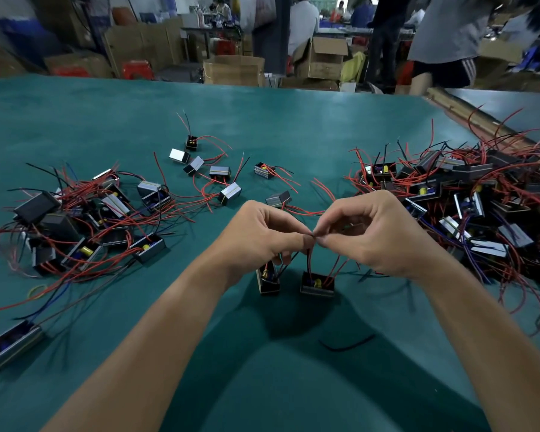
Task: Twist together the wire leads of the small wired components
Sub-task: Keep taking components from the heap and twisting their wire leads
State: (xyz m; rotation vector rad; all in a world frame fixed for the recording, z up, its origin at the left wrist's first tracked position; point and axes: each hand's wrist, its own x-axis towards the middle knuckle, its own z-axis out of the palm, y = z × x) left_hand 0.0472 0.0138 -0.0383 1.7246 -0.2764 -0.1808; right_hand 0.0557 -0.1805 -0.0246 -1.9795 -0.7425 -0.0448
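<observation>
Closest to me, a loose black wire (346, 345) lies on the green surface (262, 385). Beyond it, a left component (268, 283) and a right component (317, 285) sit close together below my hands, their leads (308, 255) rising to my fingertips. My left hand (262, 233) and right hand (378, 235) pinch the lead tips where they meet. Farther out lie a left pile (85, 219), a right pile (468, 198) and strays (229, 193) between.

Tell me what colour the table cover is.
The table cover is teal green, seen best in the head view.
</observation>
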